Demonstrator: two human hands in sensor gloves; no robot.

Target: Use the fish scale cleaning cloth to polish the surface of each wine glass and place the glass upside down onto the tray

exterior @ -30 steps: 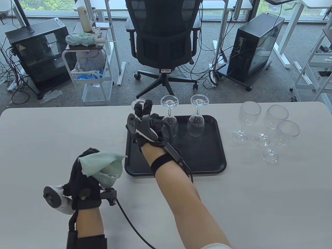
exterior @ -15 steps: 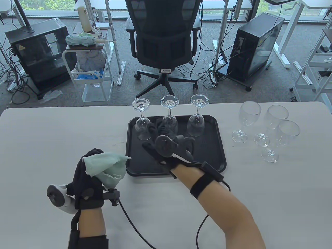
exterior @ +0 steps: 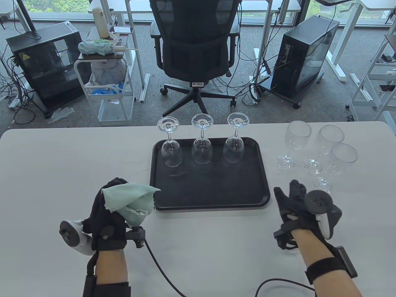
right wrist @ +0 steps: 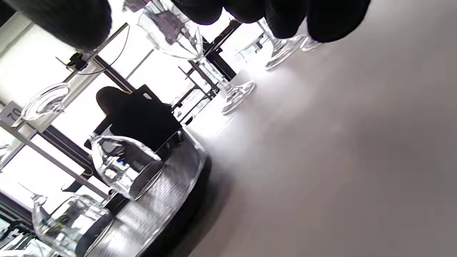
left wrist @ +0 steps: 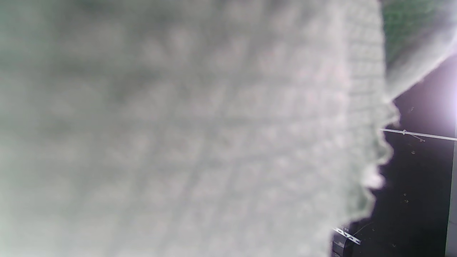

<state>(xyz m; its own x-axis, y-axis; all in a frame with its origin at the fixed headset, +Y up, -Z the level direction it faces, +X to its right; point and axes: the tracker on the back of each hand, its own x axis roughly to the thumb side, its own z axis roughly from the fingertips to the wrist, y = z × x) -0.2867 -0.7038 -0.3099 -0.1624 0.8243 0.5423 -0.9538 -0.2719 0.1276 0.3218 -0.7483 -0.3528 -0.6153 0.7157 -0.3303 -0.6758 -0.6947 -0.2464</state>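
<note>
Three wine glasses stand upside down in a row along the back of the black tray (exterior: 210, 191): left glass (exterior: 170, 151), middle glass (exterior: 201, 150), right glass (exterior: 234, 148). Three upright glasses wait on the table to the right: (exterior: 297, 136), (exterior: 330, 139), (exterior: 342, 157). My left hand (exterior: 105, 204) grips the pale green fish scale cloth (exterior: 130, 201) near the tray's front left corner; the cloth (left wrist: 178, 128) fills the left wrist view. My right hand (exterior: 294, 198) hovers open, holding nothing, just in front of the upright glasses. Its fingertips (right wrist: 321, 21) hang above a glass foot (right wrist: 237, 94).
An office chair (exterior: 195, 52) stands behind the table's far edge. Computer towers, a cart and cables sit on the floor beyond. The white table (exterior: 62, 161) is bare on the left.
My right hand let go of the left glass on the tray and swung right across the tray to the upright glasses. The left hand with the cloth barely shifted.
</note>
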